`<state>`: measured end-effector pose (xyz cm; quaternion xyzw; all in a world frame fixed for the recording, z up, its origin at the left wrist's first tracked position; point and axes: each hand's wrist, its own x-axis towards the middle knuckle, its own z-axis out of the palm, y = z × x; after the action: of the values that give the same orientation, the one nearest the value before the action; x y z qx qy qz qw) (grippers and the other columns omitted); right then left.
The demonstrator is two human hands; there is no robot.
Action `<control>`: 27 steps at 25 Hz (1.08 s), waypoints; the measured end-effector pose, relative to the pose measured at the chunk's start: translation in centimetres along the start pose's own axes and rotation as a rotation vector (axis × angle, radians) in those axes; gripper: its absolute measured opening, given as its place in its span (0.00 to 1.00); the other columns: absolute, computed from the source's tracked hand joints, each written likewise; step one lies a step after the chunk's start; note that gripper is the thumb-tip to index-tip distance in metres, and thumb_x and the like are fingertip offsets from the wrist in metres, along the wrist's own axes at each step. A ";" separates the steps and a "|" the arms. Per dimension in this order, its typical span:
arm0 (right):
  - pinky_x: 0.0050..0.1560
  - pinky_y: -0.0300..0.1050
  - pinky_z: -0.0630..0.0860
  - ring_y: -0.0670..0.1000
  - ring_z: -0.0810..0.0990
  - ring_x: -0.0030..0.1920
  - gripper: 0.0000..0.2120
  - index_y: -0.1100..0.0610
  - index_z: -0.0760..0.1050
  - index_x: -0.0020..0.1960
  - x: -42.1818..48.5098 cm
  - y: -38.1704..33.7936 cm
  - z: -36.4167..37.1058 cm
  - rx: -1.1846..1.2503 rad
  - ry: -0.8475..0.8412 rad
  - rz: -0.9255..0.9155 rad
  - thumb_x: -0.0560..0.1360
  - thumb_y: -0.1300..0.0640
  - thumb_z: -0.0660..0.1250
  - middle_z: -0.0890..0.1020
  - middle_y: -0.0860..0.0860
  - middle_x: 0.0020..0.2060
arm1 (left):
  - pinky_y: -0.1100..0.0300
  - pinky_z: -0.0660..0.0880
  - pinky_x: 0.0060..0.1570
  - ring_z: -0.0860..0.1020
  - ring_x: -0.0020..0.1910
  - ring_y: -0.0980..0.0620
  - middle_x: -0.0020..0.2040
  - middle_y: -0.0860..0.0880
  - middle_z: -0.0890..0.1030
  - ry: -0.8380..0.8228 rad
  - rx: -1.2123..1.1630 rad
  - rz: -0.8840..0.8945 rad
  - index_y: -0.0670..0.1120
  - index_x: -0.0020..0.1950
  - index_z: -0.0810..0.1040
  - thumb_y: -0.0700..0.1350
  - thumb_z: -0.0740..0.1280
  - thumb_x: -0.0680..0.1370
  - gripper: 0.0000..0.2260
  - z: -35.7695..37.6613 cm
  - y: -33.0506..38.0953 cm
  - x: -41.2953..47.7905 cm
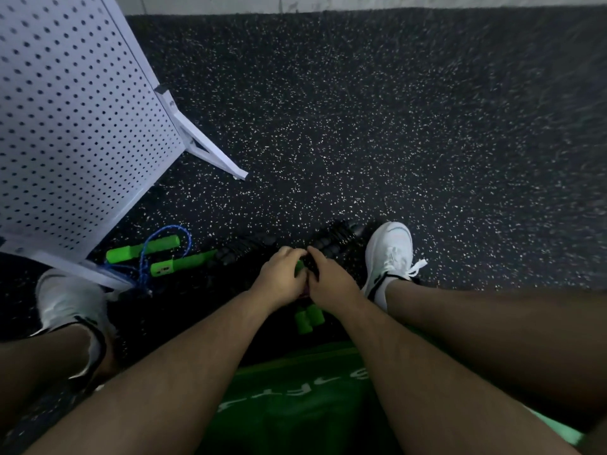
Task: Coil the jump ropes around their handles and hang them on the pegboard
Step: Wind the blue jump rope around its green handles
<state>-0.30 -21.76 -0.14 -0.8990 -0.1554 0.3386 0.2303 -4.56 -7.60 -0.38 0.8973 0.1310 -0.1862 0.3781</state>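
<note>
Low in the middle of the view, my left hand [283, 276] and my right hand [328, 280] meet, fingers curled round a pair of green jump-rope handles [308, 318] held together. The handles' lower ends stick out below my wrists; dark rope shows between my fingers. A second jump rope with green handles [157, 247] and a blue cord [170, 232] lies on the floor to the left, by the pegboard's foot. The white pegboard [65, 126] stands at the upper left, with no rope on the part in view.
The pegboard's white metal leg [210, 149] juts out across the dark speckled rubber floor [361, 110]. Dark ribbed objects [338, 238] lie just beyond my hands. My white shoes [391, 257] [70, 303] flank the spot.
</note>
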 end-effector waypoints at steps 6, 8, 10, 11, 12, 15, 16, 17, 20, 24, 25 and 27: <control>0.59 0.56 0.76 0.58 0.74 0.63 0.26 0.47 0.57 0.80 1.6 0.1 1.7 -0.054 -0.022 -0.007 0.83 0.49 0.57 0.72 0.55 0.68 | 0.51 0.55 0.74 0.59 0.76 0.46 0.75 0.48 0.65 0.143 0.280 -0.091 0.50 0.72 0.73 0.47 0.62 0.80 0.19 -0.2 -2.4 0.8; 0.60 0.55 0.75 0.59 0.70 0.66 0.25 0.50 0.59 0.79 2.5 0.1 1.7 -0.139 0.010 0.000 0.82 0.51 0.57 0.70 0.56 0.69 | 0.47 0.49 0.78 0.52 0.80 0.43 0.80 0.45 0.58 0.200 0.351 -0.162 0.54 0.74 0.70 0.46 0.63 0.79 0.23 -1.3 -4.2 0.7; 0.60 0.55 0.75 0.60 0.68 0.66 0.27 0.50 0.59 0.79 3.3 0.7 1.3 -0.195 -0.007 0.057 0.81 0.54 0.59 0.67 0.57 0.70 | 0.45 0.46 0.78 0.48 0.81 0.40 0.82 0.44 0.51 0.166 0.361 -0.250 0.58 0.79 0.62 0.47 0.64 0.80 0.27 -2.2 -5.8 0.7; 0.59 0.55 0.75 0.61 0.67 0.66 0.28 0.50 0.59 0.79 3.4 1.0 1.2 -0.210 -0.025 0.088 0.80 0.55 0.59 0.65 0.56 0.70 | 0.44 0.47 0.78 0.48 0.81 0.39 0.83 0.43 0.50 0.139 0.355 -0.294 0.59 0.80 0.59 0.49 0.64 0.81 0.29 -2.4 -6.3 0.7; 0.57 0.55 0.75 0.61 0.67 0.65 0.29 0.50 0.59 0.79 3.5 1.3 1.2 -0.210 -0.041 0.109 0.79 0.56 0.60 0.62 0.56 0.71 | 0.44 0.49 0.78 0.49 0.80 0.38 0.83 0.41 0.50 0.125 0.360 -0.328 0.60 0.81 0.56 0.50 0.64 0.81 0.30 -2.5 -6.6 0.8; 0.58 0.55 0.76 0.62 0.67 0.66 0.31 0.49 0.59 0.78 3.2 2.0 1.3 -0.156 -0.045 0.154 0.77 0.60 0.63 0.55 0.58 0.74 | 0.46 0.58 0.73 0.59 0.75 0.38 0.79 0.38 0.60 0.173 0.464 -0.381 0.54 0.82 0.51 0.51 0.65 0.81 0.34 -2.8 -6.8 1.7; 0.59 0.55 0.75 0.63 0.66 0.67 0.32 0.48 0.59 0.78 3.2 2.3 1.2 -0.141 -0.038 0.185 0.77 0.61 0.64 0.54 0.59 0.74 | 0.46 0.60 0.72 0.62 0.73 0.39 0.76 0.39 0.65 0.198 0.490 -0.393 0.51 0.82 0.52 0.52 0.66 0.81 0.34 -3.0 -6.8 1.9; 0.59 0.54 0.75 0.63 0.67 0.67 0.34 0.47 0.58 0.78 3.3 2.7 0.9 -0.127 -0.036 0.220 0.76 0.61 0.64 0.56 0.60 0.73 | 0.46 0.61 0.71 0.64 0.71 0.39 0.73 0.41 0.69 0.216 0.489 -0.407 0.49 0.81 0.55 0.53 0.67 0.80 0.34 -3.2 -6.9 2.2; 0.45 0.51 0.78 0.58 0.78 0.51 0.34 0.44 0.61 0.76 3.9 3.6 0.1 0.087 -0.047 0.226 0.74 0.67 0.63 0.76 0.58 0.57 | 0.45 0.64 0.70 0.68 0.69 0.39 0.71 0.44 0.71 0.253 0.348 -0.414 0.49 0.78 0.62 0.56 0.68 0.79 0.31 -3.5 -7.2 2.4; 0.42 0.49 0.78 0.52 0.79 0.44 0.29 0.47 0.69 0.71 4.4 3.6 -0.1 0.406 0.057 0.287 0.75 0.71 0.60 0.79 0.51 0.47 | 0.49 0.67 0.67 0.68 0.67 0.43 0.68 0.44 0.73 0.291 0.170 -0.251 0.48 0.76 0.68 0.56 0.67 0.79 0.27 -2.8 -6.7 2.4; 0.43 0.47 0.77 0.50 0.78 0.45 0.26 0.49 0.71 0.69 4.5 3.2 -0.1 0.470 0.071 0.292 0.76 0.70 0.60 0.80 0.50 0.48 | 0.50 0.66 0.68 0.68 0.68 0.43 0.69 0.44 0.73 0.277 0.168 -0.224 0.48 0.76 0.67 0.56 0.67 0.80 0.27 -2.6 -6.4 2.5; 0.46 0.41 0.75 0.47 0.79 0.47 0.17 0.52 0.75 0.65 4.6 2.4 -0.4 0.507 0.104 0.285 0.79 0.65 0.63 0.81 0.49 0.51 | 0.47 0.61 0.73 0.63 0.74 0.44 0.75 0.45 0.68 0.248 0.241 -0.175 0.49 0.78 0.65 0.55 0.66 0.81 0.28 -2.1 -5.5 2.7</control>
<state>3.60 -21.87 -3.64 -0.8417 0.0738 0.3489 0.4053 -3.71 -2.04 -3.63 0.9374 0.2307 -0.1207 0.2312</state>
